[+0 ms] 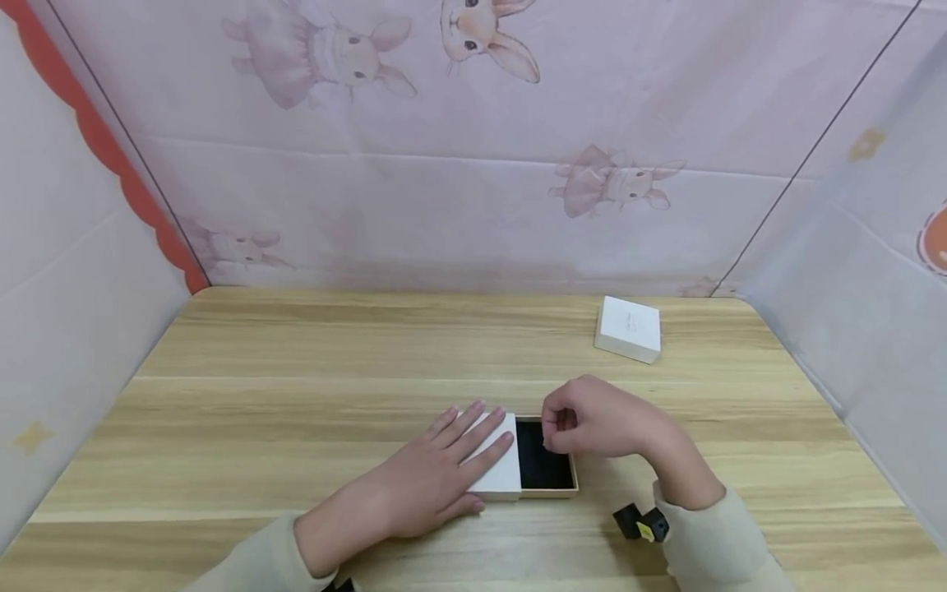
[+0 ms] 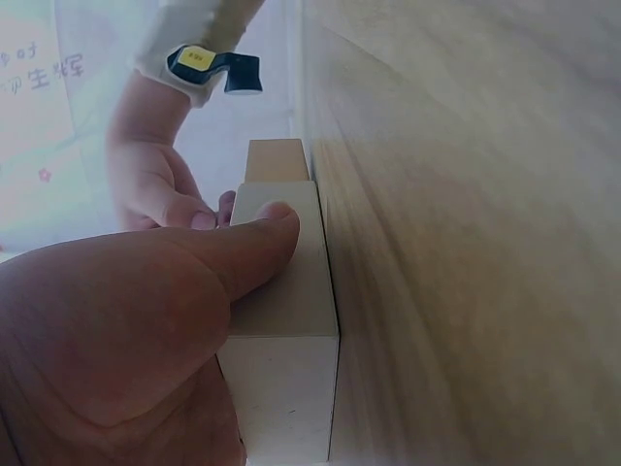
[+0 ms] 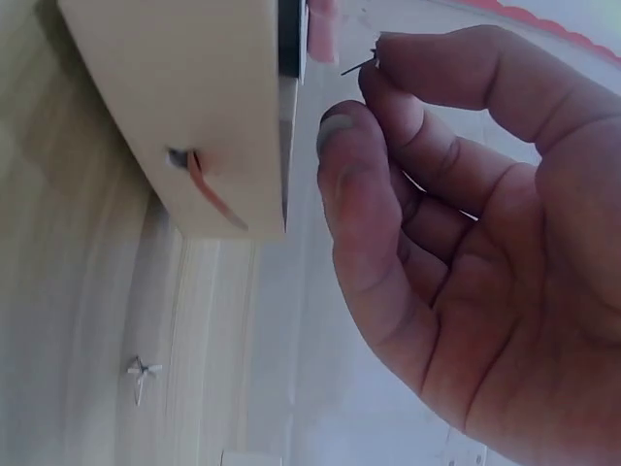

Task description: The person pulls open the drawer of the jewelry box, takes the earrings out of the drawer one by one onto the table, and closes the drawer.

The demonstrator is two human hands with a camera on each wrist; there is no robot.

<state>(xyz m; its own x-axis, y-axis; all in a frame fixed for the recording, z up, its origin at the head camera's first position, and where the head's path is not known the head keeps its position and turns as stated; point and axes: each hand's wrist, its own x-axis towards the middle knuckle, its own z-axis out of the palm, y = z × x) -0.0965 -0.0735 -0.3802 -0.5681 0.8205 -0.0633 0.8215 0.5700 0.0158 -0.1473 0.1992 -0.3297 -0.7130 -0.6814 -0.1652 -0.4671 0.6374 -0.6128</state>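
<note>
i saw the left hand spread on the box, likely light, stiff, best gripped by its sides; the right hand pinched a thin, probably slippery pin.

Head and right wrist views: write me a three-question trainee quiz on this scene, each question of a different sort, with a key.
1. True or false: the left hand lies across the white rectangular box sleeve.
2. What colour is the inside of the tan-edged rectangular drawer sticking out of the sleeve? A) red B) black C) green
3. In the right wrist view, what does the right hand pinch at its fingertips?

Key: 1. True. 2. B. 3. A thin dark object, too small to identify.
</note>
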